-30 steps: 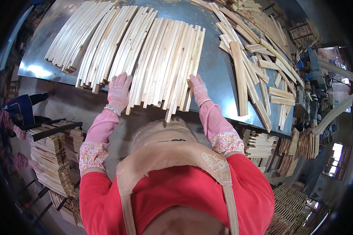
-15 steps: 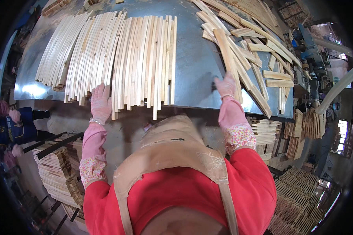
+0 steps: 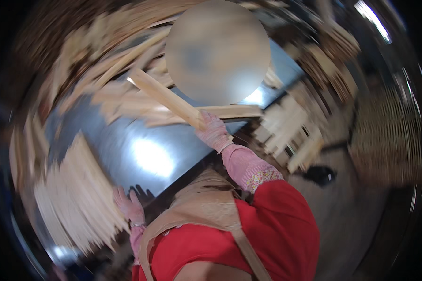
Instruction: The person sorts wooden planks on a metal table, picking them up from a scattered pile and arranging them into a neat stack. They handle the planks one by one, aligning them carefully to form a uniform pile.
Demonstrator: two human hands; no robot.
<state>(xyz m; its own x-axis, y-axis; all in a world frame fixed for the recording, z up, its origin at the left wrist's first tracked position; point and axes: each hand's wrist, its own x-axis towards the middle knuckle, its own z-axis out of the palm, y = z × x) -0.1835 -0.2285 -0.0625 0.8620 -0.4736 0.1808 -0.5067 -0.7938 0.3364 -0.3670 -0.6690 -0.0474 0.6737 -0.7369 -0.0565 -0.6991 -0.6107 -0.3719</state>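
On the shiny table (image 3: 110,143), with loose boards (image 3: 126,105) and a row of sticks (image 3: 75,196), one long board (image 3: 163,97) is slanting over the loose ones as I am gripping its near end, right hand (image 3: 213,131) wrapped round, left hand (image 3: 130,208) lying spread-fingered beside the sticks.

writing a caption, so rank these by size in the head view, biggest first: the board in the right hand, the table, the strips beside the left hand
1. Table, partly covered
2. Strips, as one group, blurred
3. Board
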